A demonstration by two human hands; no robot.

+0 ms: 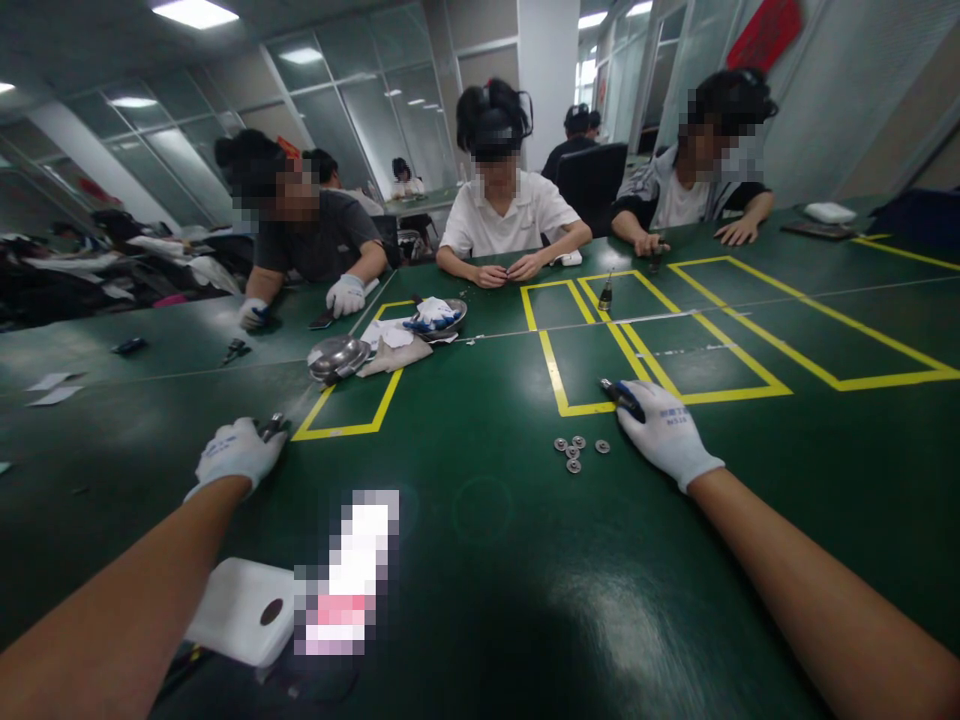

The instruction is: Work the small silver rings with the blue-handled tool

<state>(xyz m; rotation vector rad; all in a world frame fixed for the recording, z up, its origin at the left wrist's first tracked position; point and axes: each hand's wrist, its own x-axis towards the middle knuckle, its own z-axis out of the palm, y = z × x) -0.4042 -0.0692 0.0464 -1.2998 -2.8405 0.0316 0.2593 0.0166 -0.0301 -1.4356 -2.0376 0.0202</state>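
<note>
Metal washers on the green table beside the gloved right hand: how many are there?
5. Four washers cluster on the table left of the right hand; one lies alone, nearer the hand. Others may hide under it.

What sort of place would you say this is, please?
Most likely a shared assembly workroom: a long green table marked with yellow tape boxes, several seated people handling small parts, and metal washers lying beside the right hand. Glass partitions suggest an office building.
</note>
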